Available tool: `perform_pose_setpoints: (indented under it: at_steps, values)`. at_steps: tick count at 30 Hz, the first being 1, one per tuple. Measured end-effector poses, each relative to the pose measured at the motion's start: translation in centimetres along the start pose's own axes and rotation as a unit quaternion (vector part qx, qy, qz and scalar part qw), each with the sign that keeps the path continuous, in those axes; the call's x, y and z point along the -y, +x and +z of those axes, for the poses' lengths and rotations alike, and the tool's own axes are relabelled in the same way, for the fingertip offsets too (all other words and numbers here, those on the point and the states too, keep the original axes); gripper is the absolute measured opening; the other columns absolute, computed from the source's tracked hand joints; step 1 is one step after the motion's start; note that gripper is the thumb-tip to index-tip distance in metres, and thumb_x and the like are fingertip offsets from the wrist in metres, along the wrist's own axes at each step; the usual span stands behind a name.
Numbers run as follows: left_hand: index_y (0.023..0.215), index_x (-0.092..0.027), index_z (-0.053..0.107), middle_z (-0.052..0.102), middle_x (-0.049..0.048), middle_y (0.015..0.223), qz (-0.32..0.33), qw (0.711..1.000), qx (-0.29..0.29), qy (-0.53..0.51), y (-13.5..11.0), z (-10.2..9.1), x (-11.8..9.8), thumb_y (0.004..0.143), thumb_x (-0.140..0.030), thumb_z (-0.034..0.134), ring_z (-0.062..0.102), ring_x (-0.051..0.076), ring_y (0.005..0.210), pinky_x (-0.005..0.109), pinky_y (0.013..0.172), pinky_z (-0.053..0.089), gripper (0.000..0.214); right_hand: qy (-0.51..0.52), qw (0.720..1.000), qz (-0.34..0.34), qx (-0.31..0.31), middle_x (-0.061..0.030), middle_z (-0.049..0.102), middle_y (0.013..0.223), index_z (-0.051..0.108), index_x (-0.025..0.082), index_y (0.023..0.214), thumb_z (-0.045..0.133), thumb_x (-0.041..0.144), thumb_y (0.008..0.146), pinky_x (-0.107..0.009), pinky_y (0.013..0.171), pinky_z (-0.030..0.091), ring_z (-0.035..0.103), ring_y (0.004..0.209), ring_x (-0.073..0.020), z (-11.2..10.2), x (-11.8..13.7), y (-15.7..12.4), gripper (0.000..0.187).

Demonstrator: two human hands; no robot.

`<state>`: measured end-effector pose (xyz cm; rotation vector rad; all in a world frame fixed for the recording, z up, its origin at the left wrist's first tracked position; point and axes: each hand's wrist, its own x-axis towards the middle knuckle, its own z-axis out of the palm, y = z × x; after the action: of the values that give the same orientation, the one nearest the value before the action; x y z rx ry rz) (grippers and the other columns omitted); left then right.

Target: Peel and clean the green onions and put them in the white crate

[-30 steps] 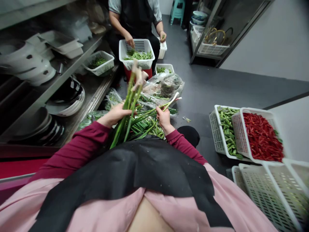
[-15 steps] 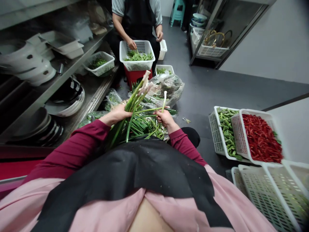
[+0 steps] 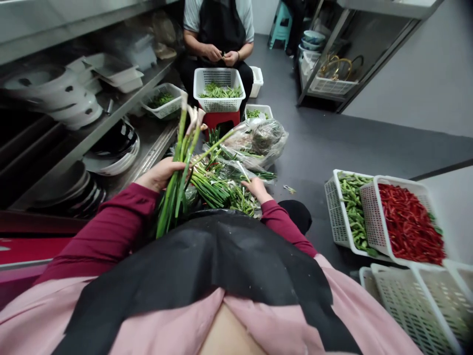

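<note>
My left hand (image 3: 164, 172) is closed around an upright bunch of scallions (image 3: 181, 148), white bulb ends up and green leaves hanging toward my lap. One stalk slants out of the bunch to the right. To the right, my right hand (image 3: 256, 188) pinches a single scallion stalk (image 3: 244, 171) with a pale end, low over the pile. Between and beneath my hands lies a heap of scallions (image 3: 212, 187), with green trimmings (image 3: 244, 199) on its right side. A clear plastic bag (image 3: 258, 140) of greens lies just beyond the heap.
Opposite sits a person (image 3: 221, 42), both hands together above a white basket (image 3: 219, 104) of green pods on a red stool (image 3: 221, 120). Metal shelves (image 3: 125, 98) with dishes run along the left. At right stand baskets of green peppers (image 3: 353, 207) and red chillies (image 3: 410, 224).
My left hand has moved left with the bunch, which is more upright. My right hand has come away from it and lower with one stalk. The other person's hands have come together above the basket.
</note>
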<state>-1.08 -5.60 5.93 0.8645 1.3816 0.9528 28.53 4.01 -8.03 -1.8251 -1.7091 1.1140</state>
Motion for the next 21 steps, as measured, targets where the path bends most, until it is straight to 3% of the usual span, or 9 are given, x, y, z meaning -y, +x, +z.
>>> perform_pose_setpoints:
  at_steps: [2,4,8,11,15,18,21]
  values:
    - [0.068,-0.012,0.055,0.053,0.0005,0.048,-0.024,0.998,0.038,-0.036,0.5,1.5,0.2,0.056,-0.018,0.072,0.051,0.012,0.040,0.024,0.040,0.043,0.022,0.022,0.996,-0.076,-0.031,-0.0051,0.056,0.052,0.062,0.013,0.057,0.063,0.041,0.076,-0.026,0.063,0.042,0.056,0.062,-0.0168,1.0,1.5,-1.8,0.034]
    - [0.067,-0.012,0.054,0.052,-0.0002,0.047,-0.041,0.995,0.068,-0.057,1.0,3.0,0.5,0.057,-0.016,0.072,0.050,0.011,0.039,0.022,0.039,0.042,0.021,0.144,0.975,-0.159,-0.054,-0.0053,0.061,0.064,0.067,0.013,0.071,0.053,0.045,0.082,-0.026,0.065,0.044,0.056,0.067,-0.0159,1.4,3.1,-3.6,0.037]
    - [0.069,-0.013,0.056,0.050,-0.0008,0.046,-0.103,0.977,0.164,-0.091,2.0,5.7,1.6,0.062,-0.020,0.071,0.047,0.010,0.037,0.021,0.037,0.039,0.018,0.306,0.906,-0.287,0.060,-0.0024,0.064,0.083,0.066,0.018,0.101,0.062,0.041,0.077,-0.024,0.066,0.046,0.056,0.072,-0.0132,1.2,6.0,-5.9,0.033]
    - [0.070,-0.012,0.058,0.052,0.0013,0.046,-0.128,0.968,0.202,-0.073,2.3,7.1,2.4,0.063,-0.020,0.070,0.050,0.012,0.038,0.022,0.038,0.041,0.016,0.304,0.892,-0.314,0.118,-0.0031,0.064,0.079,0.066,0.016,0.090,0.061,0.037,0.077,-0.026,0.068,0.047,0.057,0.072,-0.0140,0.8,6.4,-6.1,0.025]
    - [0.065,-0.011,0.058,0.052,0.0026,0.042,-0.129,0.974,0.183,-0.038,2.2,7.9,2.6,0.065,-0.019,0.067,0.049,0.012,0.035,0.022,0.036,0.040,0.011,0.193,0.908,-0.364,0.077,-0.0058,0.065,0.081,0.066,0.014,0.076,0.059,0.029,0.077,-0.030,0.076,0.046,0.059,0.075,-0.0161,0.7,5.4,-5.7,0.017]
    - [0.060,-0.012,0.056,0.051,0.0012,0.041,-0.108,0.982,0.154,-0.005,1.8,7.8,2.5,0.065,-0.016,0.065,0.046,0.009,0.033,0.019,0.034,0.036,0.011,0.169,0.925,-0.340,-0.005,-0.0064,0.066,0.082,0.065,0.015,0.070,0.056,0.025,0.076,-0.030,0.079,0.046,0.059,0.078,-0.0167,1.1,4.3,-4.9,0.015]
    - [0.053,-0.014,0.052,0.049,0.0001,0.040,-0.092,0.984,0.147,0.043,0.9,7.2,2.6,0.065,-0.017,0.065,0.043,0.008,0.031,0.019,0.031,0.032,0.018,0.234,0.942,-0.208,-0.126,-0.0035,0.062,0.071,0.063,0.016,0.071,0.052,0.025,0.076,-0.028,0.072,0.047,0.057,0.071,-0.0151,0.5,2.8,-2.8,0.015]
